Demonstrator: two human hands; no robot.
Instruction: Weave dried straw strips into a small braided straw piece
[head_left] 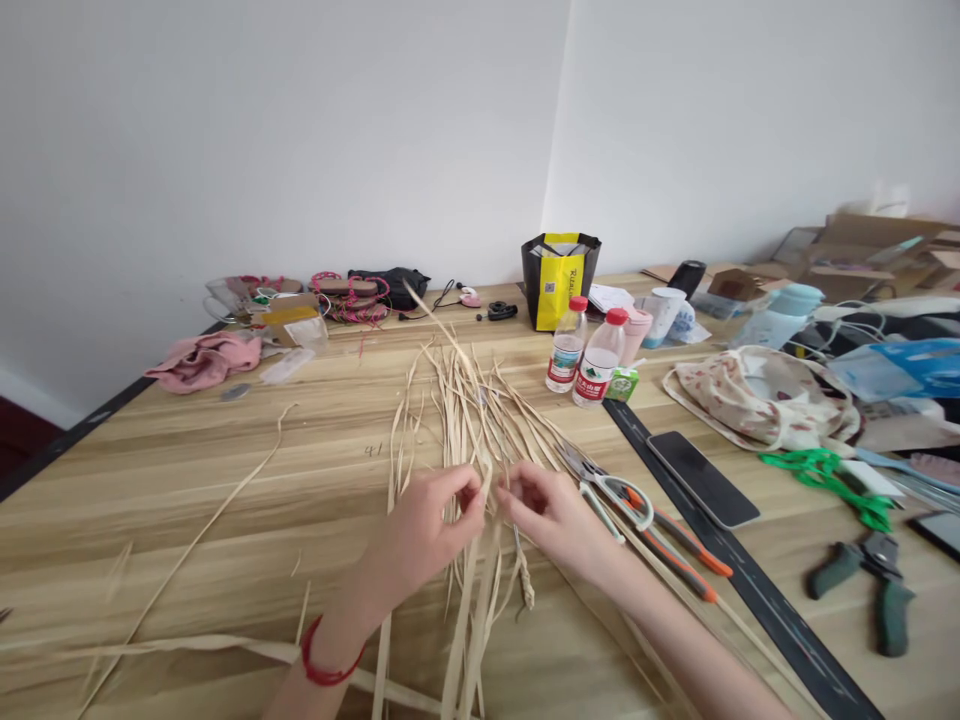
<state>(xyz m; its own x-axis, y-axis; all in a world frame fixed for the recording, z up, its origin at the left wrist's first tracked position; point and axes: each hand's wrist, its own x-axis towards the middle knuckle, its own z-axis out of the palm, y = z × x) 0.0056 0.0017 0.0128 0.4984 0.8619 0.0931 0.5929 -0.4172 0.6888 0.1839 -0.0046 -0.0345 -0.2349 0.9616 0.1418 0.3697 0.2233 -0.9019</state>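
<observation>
Two hands are held close together, with a narrow gap between them, above the near middle of the wooden table (247, 600). A pale strip (486, 468) is pinched between the thumb and fingertips of the left hand (430, 518). The fingertips of the right hand (551, 512) are also closed on the strips, though whether the same one is gripped cannot be told. A red bracelet (328, 668) is worn on the left wrist.

Beneath and beyond the hands, a loose bundle of strips (454, 405) is spread over the table, with more lengths trailing toward the near edge. A short braided piece (526, 585) is seen just on the near side of the right hand. On the left, one long single strip (217, 512) is laid apart from the bundle.

To the right, white-handled scissors (602, 515) are overlapped with an orange-handled tool (675, 562). Farther right, a phone (703, 478) is laid beside a black band (780, 612). On the far side, two red-capped bottles (598, 368) are stood before a yellow-and-black bag (553, 290).
</observation>
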